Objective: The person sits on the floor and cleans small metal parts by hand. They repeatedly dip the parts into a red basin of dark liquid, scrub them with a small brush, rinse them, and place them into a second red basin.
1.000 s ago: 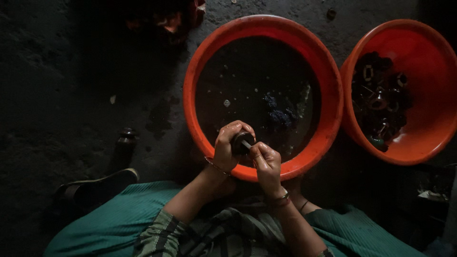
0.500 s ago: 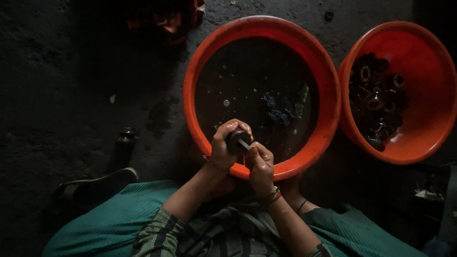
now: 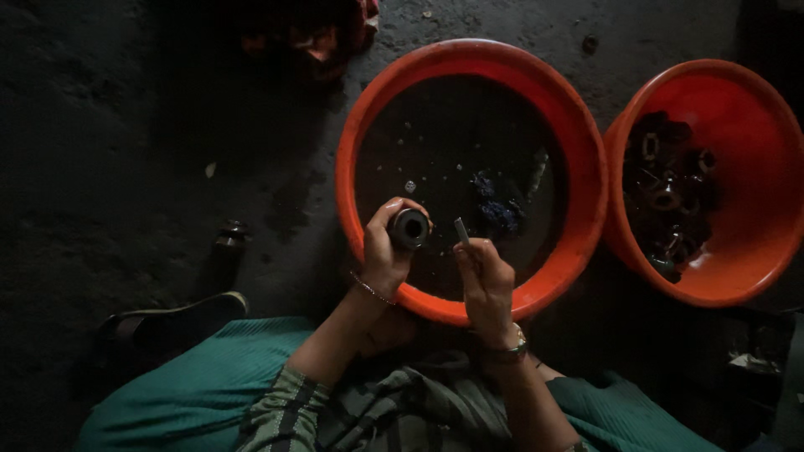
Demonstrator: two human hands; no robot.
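Dark concrete floor, orange basin (image 3: 578, 125); left hand (image 3: 387, 251) grip pinching black ring (image 3: 409, 228); right hand (image 3: 486, 280) grip pinching thin tool (image 3: 462, 231)

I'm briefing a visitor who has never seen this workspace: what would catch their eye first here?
Two bright orange basins stand out on the dark floor: a large basin in the middle holding dark liquid, and a second basin at right piled with dark metal parts. Over the large basin's near rim, the left hand holds a dark ring-shaped part, while the right hand pinches a small thin piece beside it.
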